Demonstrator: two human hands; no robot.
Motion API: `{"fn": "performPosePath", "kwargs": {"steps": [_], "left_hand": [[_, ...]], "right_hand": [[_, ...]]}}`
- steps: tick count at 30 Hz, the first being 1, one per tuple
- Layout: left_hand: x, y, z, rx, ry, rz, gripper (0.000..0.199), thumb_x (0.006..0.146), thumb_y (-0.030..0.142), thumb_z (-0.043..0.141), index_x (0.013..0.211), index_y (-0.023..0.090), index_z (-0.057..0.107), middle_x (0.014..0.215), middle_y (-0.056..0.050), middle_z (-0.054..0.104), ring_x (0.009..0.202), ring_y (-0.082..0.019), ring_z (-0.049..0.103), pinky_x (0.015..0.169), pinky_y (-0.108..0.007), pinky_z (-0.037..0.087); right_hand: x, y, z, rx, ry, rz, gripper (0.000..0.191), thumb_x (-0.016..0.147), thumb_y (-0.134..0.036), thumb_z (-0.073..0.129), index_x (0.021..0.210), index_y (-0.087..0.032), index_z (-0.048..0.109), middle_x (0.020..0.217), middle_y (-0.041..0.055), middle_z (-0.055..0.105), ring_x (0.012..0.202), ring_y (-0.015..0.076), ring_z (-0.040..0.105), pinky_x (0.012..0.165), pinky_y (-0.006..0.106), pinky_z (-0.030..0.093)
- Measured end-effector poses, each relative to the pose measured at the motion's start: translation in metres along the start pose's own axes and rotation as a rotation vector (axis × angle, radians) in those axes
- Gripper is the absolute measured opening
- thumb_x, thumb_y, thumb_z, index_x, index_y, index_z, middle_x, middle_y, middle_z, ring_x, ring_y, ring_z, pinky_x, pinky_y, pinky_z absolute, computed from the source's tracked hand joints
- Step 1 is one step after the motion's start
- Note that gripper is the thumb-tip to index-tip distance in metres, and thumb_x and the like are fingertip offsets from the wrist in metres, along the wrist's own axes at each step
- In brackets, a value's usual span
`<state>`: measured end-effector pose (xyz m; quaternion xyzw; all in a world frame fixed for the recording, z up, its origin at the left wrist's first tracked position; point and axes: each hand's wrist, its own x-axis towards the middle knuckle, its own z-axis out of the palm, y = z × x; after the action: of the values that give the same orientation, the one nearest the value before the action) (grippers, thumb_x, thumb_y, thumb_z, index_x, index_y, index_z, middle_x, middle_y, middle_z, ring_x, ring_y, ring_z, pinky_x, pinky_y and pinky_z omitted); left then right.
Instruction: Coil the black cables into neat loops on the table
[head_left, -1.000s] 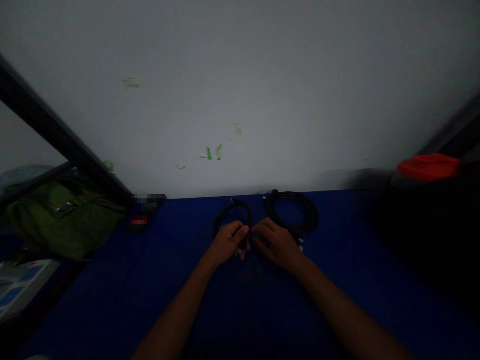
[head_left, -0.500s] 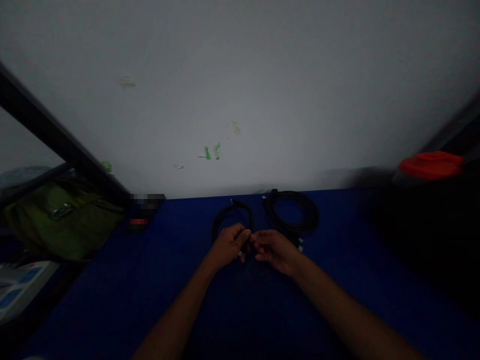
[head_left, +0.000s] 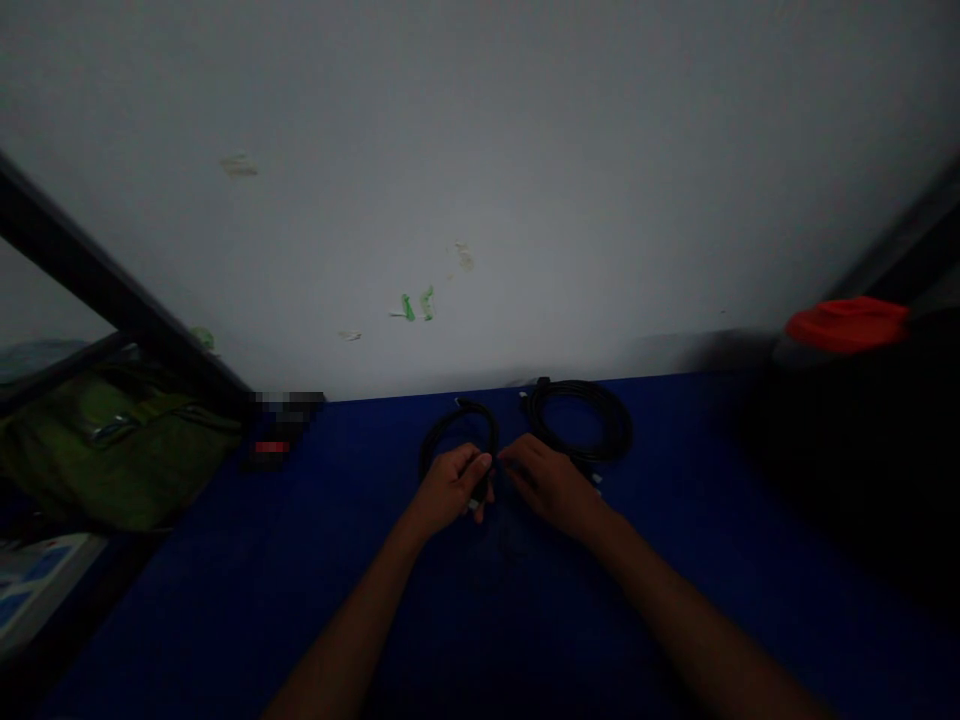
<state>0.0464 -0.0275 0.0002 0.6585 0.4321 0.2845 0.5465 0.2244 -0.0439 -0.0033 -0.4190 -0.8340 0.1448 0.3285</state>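
A black cable (head_left: 427,443) is bent into a loop, with one light-tipped plug pointing up near the wall. My left hand (head_left: 450,482) is closed around the near right part of this loop, thumb on top, and another metallic plug end shows below its fingers. Just to the right, my right hand (head_left: 553,482) has its fingertips drawn together close against the cable; anything between them is hidden. Beyond that hand lies a second black cable (head_left: 627,425), coiled in a ring, with light plugs at its left end and near side.
Both coils are on a blue table (head_left: 315,560) against a grey wall (head_left: 570,200). A dark object with a red patch (head_left: 271,447) lies at the back left. Left of the table is a green bag (head_left: 142,470); at right stand an orange-red lid (head_left: 847,325) and a large black shape (head_left: 847,460).
My right hand has turned more palm-down and shifted slightly up, its fingers now less spread. The left hand keeps its grip on the cable. The whole view has moved a little.
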Motion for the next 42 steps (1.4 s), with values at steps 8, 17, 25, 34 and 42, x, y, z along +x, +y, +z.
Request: {"fn": "performPosePath", "kwargs": {"steps": [8,17,25,34,42], "left_hand": [[0.000,-0.003,0.001,0.062,-0.025,-0.002,0.034,0.086,0.048,0.038,0.076,0.016,0.046,0.059,0.001,0.060,0.038,-0.008,0.053,0.037,-0.017,0.034],[0.001,-0.008,0.005,0.180,-0.009,0.004,0.035,0.086,0.048,0.037,0.075,0.016,0.047,0.060,0.000,0.061,0.038,-0.008,0.054,0.039,-0.017,0.036],[0.001,-0.009,0.003,0.151,-0.006,0.015,0.034,0.085,0.049,0.038,0.074,0.017,0.046,0.060,0.002,0.060,0.038,-0.009,0.054,0.039,-0.019,0.037],[0.007,-0.014,-0.005,0.382,0.177,0.024,0.037,0.087,0.049,0.033,0.075,0.018,0.050,0.057,0.002,0.060,0.038,-0.010,0.053,0.046,-0.022,0.040],[0.010,-0.017,-0.034,0.676,0.348,-0.109,0.042,0.087,0.051,0.029,0.073,0.020,0.054,0.064,-0.001,0.065,0.058,-0.017,0.061,0.056,-0.025,0.040]], "right_hand": [[-0.002,-0.003,0.002,-0.303,-0.093,-0.097,0.012,0.086,-0.016,0.045,0.087,-0.018,0.056,0.080,0.0038,0.058,0.068,0.0122,0.054,0.054,0.020,0.037],[0.001,-0.008,0.010,0.154,-0.068,0.268,0.011,0.081,-0.016,0.050,0.071,-0.016,0.055,0.069,0.0029,0.058,0.061,0.0125,0.055,0.055,0.023,0.041],[0.002,-0.003,0.019,1.400,-0.155,0.845,0.019,0.065,-0.027,0.070,0.069,-0.013,0.057,0.057,-0.0038,0.055,0.043,0.0033,0.045,0.054,0.023,0.050],[0.005,0.006,0.003,0.128,0.236,0.319,0.017,0.080,-0.029,0.053,0.089,-0.015,0.057,0.084,0.0094,0.059,0.081,0.0215,0.054,0.076,0.040,0.046],[0.000,0.028,-0.014,-0.575,0.195,0.336,0.028,0.073,-0.031,0.061,0.096,-0.014,0.058,0.099,0.0167,0.056,0.095,0.0309,0.047,0.079,0.045,0.039]]}}
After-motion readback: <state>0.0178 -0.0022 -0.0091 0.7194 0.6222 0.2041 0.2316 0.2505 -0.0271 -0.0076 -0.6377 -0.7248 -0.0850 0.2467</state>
